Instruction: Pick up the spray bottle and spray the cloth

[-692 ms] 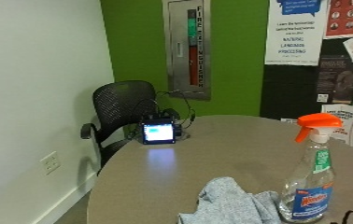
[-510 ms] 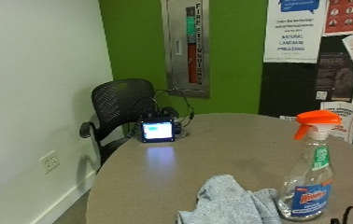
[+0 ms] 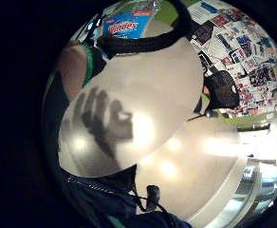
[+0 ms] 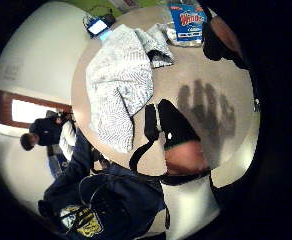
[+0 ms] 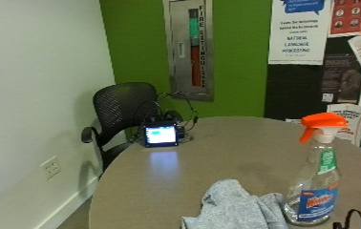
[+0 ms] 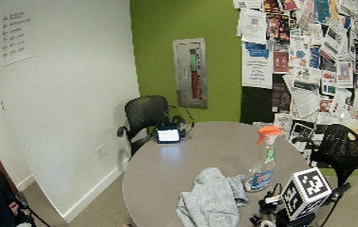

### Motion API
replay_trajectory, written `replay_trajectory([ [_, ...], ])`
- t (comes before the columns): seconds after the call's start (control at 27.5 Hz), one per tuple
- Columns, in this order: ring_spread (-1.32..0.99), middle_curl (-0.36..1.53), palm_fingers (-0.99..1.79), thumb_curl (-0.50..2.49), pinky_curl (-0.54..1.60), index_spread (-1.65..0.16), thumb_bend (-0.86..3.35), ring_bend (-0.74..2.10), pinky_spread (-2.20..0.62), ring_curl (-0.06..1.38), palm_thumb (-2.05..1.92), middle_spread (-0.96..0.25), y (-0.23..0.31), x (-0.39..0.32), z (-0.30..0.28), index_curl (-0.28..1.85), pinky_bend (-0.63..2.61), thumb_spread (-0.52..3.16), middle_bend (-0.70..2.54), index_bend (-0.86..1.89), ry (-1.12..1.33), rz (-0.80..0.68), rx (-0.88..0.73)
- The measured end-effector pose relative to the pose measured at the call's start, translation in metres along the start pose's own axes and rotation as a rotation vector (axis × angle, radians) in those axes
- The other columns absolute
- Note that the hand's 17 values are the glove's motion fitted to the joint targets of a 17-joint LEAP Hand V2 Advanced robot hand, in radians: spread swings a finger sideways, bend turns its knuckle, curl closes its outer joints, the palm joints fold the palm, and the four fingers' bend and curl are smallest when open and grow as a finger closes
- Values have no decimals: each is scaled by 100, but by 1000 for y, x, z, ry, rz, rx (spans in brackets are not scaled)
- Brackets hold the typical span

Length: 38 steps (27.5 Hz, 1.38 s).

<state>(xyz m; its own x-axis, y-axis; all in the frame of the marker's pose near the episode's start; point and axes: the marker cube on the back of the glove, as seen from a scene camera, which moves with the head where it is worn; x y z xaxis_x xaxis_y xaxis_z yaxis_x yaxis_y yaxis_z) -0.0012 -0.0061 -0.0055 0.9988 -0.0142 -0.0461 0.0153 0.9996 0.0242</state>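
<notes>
The gloved right hand (image 6: 273,208) hovers spread and empty over the round table (image 5: 231,148), poised to reach the upright spray bottle (image 5: 314,176) just beside the crumpled grey cloth (image 5: 238,210)

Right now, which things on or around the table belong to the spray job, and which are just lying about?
Belong to the job:
spray bottle, upright on the table
grey cloth, crumpled beside the bottle
gloved right hand, above the table, holding nothing

Just lying about:
small device with a lit screen
black mesh chair
wall posters
</notes>
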Motion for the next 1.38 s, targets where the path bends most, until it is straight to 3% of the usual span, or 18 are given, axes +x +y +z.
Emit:
replay_trajectory([
  [0.29,-14,31,92,27,24,-30,17,31,10,29,54,-8,-15,2,-6,33,17,111,25,17,-4,5,33],
  [0.73,-15,36,98,32,28,-30,10,35,4,33,56,-9,-83,37,-51,30,21,115,27,9,-259,216,251],
  [0.95,-10,35,58,35,35,-31,9,29,13,35,63,-5,-114,45,-58,28,35,114,17,6,-432,310,283],
  [1.38,-7,37,54,40,34,-33,6,35,21,34,75,-4,-128,42,-20,22,35,108,23,9,-632,314,289],
])
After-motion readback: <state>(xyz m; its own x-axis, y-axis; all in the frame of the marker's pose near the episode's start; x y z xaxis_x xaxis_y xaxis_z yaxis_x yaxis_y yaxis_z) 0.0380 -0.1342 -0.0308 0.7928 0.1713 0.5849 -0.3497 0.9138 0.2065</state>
